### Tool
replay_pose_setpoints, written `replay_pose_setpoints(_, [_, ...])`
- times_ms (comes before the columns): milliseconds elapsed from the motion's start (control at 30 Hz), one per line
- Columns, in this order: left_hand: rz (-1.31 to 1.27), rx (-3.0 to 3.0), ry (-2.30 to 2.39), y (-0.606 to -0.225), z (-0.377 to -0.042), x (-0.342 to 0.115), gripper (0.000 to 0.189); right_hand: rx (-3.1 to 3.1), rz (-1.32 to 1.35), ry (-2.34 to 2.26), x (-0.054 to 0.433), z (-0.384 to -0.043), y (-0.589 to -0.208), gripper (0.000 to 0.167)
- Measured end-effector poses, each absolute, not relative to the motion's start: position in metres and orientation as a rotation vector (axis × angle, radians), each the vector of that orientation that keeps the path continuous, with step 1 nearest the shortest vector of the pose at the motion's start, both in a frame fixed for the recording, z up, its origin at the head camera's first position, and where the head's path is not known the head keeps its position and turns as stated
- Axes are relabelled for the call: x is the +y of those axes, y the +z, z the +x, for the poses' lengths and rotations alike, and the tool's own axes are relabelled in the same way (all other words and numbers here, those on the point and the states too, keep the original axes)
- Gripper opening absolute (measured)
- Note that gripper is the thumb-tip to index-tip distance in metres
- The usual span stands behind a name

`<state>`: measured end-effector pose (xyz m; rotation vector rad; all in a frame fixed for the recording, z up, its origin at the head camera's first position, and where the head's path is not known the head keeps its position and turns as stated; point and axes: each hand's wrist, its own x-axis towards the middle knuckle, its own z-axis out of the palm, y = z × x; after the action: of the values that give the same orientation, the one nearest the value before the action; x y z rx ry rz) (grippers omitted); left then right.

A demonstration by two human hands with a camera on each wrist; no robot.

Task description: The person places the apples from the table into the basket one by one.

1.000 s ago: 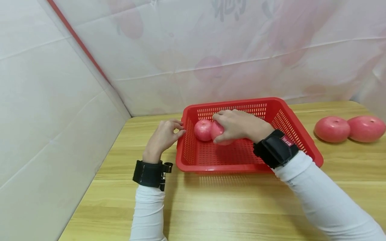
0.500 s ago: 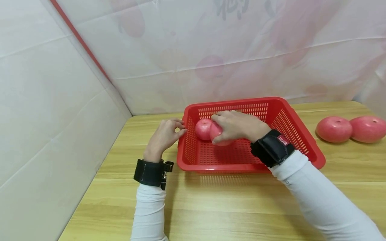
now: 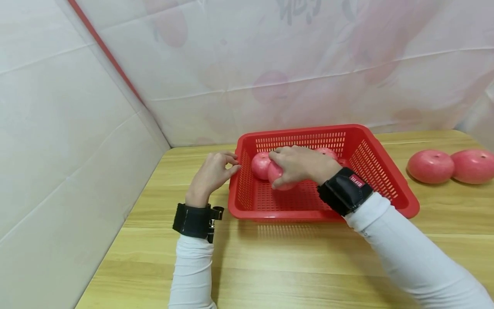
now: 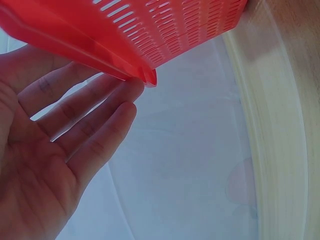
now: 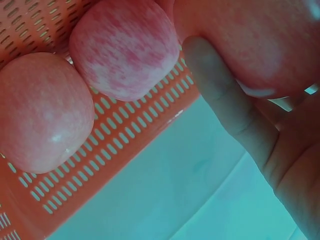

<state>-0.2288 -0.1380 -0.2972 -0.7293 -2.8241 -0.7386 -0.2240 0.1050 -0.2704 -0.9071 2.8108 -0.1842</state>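
My right hand (image 3: 299,165) is inside the red plastic basket (image 3: 285,215), its thumb and fingers round a pink-red apple (image 3: 275,174). In the right wrist view the held apple (image 5: 255,45) fills the upper right, with a finger (image 5: 220,85) along its side. Another apple (image 3: 260,165) sits against its left in the head view. A further apple (image 3: 326,152) shows partly behind the right wrist. At the basket's left rim is my left hand (image 3: 212,174). Seen from the left wrist, its fingers (image 4: 95,120) are fairly straight, fingertips right at the rim.
Two more apples, one (image 3: 430,166) beside the other (image 3: 475,166), lie on the wooden table (image 3: 293,266) right of the basket. A printed cloth wall (image 3: 216,77) stands behind the table, and a pale wall (image 3: 69,171) runs along its left.
My right hand, still gripping the apple, has shifted slightly toward me. The apple behind its wrist now shows more. The left hand stays at the rim; the whole view has drifted slightly.
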Motion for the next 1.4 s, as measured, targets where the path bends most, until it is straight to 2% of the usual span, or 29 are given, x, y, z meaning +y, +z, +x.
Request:
replay_pose_setpoints(567, [-0.718,-2.836,-0.742,-0.296,-0.230,-0.134,0.018,2.779,-0.931,-0.134,0.100,-0.228,-0.277,0.090])
replay_pose_setpoints(967, [-0.707,-2.842,-0.741,-0.296,-0.228,-0.136,0.018,2.717,-1.000,-0.131,0.093,-0.232,-0.281,0.084])
replay_pose_setpoints(1233, [-0.716,-2.837,-0.728,-0.296,-0.228,-0.136,0.018,2.660,-0.937,-0.240,0.090,-0.234,-0.284,0.077])
replay_pose_setpoints(1400, [-0.709,-2.844,-0.732,-0.296,-0.228,-0.136,0.018,2.641,-0.914,-0.244,0.089,-0.237,-0.283,0.079])
